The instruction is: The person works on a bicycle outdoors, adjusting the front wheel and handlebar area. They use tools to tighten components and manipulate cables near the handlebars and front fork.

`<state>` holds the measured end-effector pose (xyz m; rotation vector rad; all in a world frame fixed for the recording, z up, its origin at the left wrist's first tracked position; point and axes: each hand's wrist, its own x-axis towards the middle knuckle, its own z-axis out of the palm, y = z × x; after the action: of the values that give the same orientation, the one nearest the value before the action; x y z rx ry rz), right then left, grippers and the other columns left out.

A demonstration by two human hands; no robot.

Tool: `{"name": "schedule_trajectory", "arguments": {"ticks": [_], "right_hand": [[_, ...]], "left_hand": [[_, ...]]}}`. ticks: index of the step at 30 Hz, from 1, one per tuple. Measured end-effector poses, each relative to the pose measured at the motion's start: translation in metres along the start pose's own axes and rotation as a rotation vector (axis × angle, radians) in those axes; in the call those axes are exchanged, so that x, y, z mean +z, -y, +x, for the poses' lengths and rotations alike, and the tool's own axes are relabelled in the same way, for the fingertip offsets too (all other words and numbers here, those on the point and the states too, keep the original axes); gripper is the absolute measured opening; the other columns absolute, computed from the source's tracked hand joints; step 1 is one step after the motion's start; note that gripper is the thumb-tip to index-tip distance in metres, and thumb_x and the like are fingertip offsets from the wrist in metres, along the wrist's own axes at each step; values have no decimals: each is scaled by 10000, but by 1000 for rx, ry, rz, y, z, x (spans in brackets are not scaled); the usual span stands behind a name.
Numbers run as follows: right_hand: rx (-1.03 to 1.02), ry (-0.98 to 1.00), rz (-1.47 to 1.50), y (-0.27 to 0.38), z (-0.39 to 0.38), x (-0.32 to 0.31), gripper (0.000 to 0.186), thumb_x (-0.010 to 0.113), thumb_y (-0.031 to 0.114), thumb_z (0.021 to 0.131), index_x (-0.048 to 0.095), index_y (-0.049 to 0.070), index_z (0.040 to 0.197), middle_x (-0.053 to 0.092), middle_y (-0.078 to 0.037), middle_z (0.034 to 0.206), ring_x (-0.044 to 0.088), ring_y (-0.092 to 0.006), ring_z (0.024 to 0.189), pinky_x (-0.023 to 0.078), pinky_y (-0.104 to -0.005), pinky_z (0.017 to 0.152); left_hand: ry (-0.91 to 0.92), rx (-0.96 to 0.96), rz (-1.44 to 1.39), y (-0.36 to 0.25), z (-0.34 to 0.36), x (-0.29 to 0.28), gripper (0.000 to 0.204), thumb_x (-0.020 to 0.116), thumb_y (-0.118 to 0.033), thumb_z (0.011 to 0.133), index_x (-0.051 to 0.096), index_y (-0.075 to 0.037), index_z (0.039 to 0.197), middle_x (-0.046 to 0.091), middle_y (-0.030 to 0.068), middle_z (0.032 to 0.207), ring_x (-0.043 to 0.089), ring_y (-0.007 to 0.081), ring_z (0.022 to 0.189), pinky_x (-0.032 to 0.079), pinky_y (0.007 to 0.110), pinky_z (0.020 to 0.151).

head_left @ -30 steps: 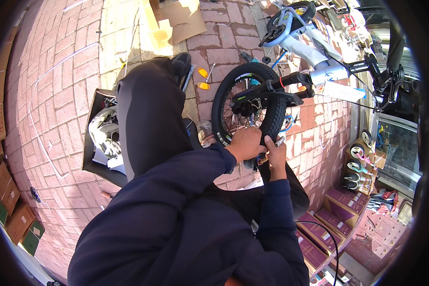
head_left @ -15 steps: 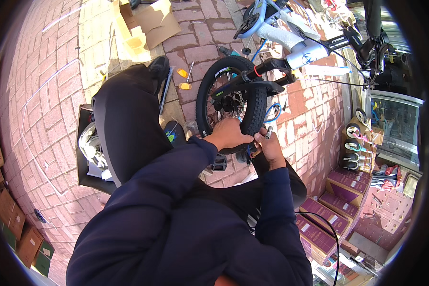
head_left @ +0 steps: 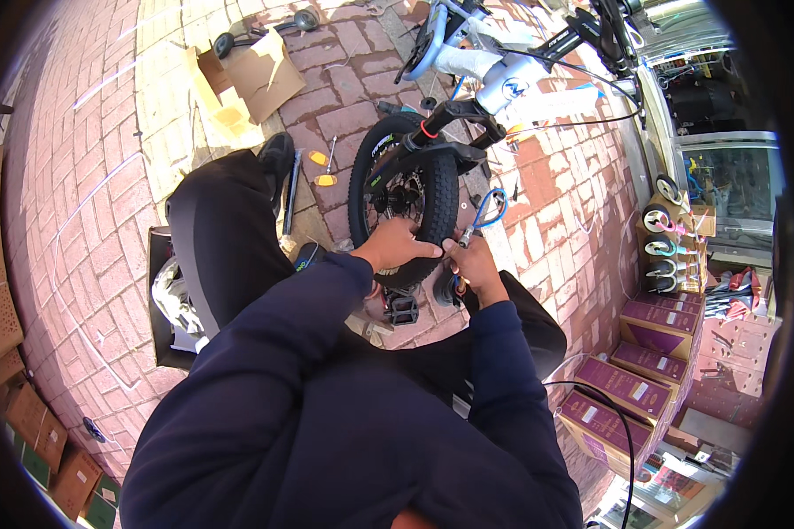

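In front of me a small bicycle wheel with a black knobbly tyre (head_left: 441,198) stands in a black fork (head_left: 419,152). My left hand (head_left: 395,247) is closed round the near left side of the wheel, its thumb against the tread; the other fingers are partly hidden by the wheel. Touching the tread from the right, my right hand (head_left: 477,267) pinches a short silver metal fitting (head_left: 465,236) between thumb and fingers. What the fitting joins is hidden. A black pedal (head_left: 403,309) shows just below the tyre.
The blue-white bicycle frame (head_left: 503,86) extends to the far right. Orange-handled screwdrivers (head_left: 325,180) lie left of the wheel. A blue cable loop (head_left: 494,207) is at its right. An open carton (head_left: 269,79) sits farther off; purple boxes (head_left: 622,388) stand at right.
The view has shifted, so the wheel and bicycle appear farther left. Both hands stay at the tyre, and the silver fitting now appears closer to the tread.
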<state>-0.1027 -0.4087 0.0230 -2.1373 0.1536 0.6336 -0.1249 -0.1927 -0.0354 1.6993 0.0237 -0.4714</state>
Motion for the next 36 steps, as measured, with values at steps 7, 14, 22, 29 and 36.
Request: {"name": "schedule_trajectory", "arguments": {"ticks": [7,14,22,29,36], "right_hand": [[-41,-53,131,-11,-14,11,438,677,235,999,621,-97,1278,589,-5,659,542,-105,541,413,-287,520],[-58,-128,31,-6,-19,16,428,666,240,1004,632,-64,1302,608,-19,681,568,-112,567,438,-299,548],[-54,-156,56,2,-18,18,317,678,240,989,714,-36,1140,619,-54,627,594,-149,540,467,-330,547],[-48,-139,51,8,-22,18,355,682,270,992,708,-36,1170,635,-56,669,603,-147,552,479,-324,559],[-73,-108,32,-1,-17,16,389,657,283,1021,666,-46,1229,582,-11,629,551,-110,532,418,-295,516]], "left_hand": [[-134,-430,-623,95,4,-8,340,688,-340,963,729,-10,1034,718,110,924,693,232,848,554,400,716],[-53,-505,-412,135,21,27,256,602,-183,1026,710,47,991,739,179,876,758,305,817,628,422,657],[-233,-136,149,147,31,42,293,733,-232,951,750,47,860,747,128,786,657,264,591,520,381,589],[-362,-232,-130,171,41,68,252,793,-211,893,771,40,903,744,104,778,663,195,672,499,361,632],[-393,-188,-82,162,33,65,227,775,-228,861,790,-39,987,763,140,899,721,304,839,555,394,766]]}}
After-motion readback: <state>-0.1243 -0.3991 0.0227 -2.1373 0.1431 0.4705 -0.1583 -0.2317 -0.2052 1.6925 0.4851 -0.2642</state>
